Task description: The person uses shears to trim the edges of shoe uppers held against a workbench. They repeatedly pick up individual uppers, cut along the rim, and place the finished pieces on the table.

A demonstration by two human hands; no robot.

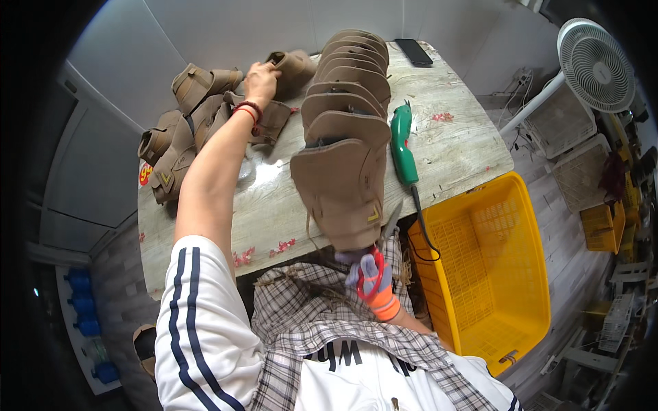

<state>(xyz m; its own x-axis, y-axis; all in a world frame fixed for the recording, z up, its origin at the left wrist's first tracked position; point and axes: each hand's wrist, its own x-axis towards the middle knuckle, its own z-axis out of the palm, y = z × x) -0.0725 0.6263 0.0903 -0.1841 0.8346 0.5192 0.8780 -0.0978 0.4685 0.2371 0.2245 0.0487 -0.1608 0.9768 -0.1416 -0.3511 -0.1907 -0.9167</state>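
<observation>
My bare left hand (262, 83) reaches to the far left of the table, fingers closed on a brown shoe upper (295, 67) that is slightly blurred. Several more brown shoe uppers (177, 161) lie in a loose pile beside that arm. Close to my body, my right hand (378, 282), in a lilac and orange glove, is closed round scissors with red handles (371, 279); a blade points up past the table edge. In the middle, a long row of overlapping brown shoe uppers (343, 181) runs from the front edge toward the wall.
A green electric cutter (404, 147) lies right of the row, its black cord hanging over the edge. A black phone (414, 53) is at the back of the table (466, 154). Right of me stands a yellow plastic basket (504, 253). A white fan (596, 68) rises beyond.
</observation>
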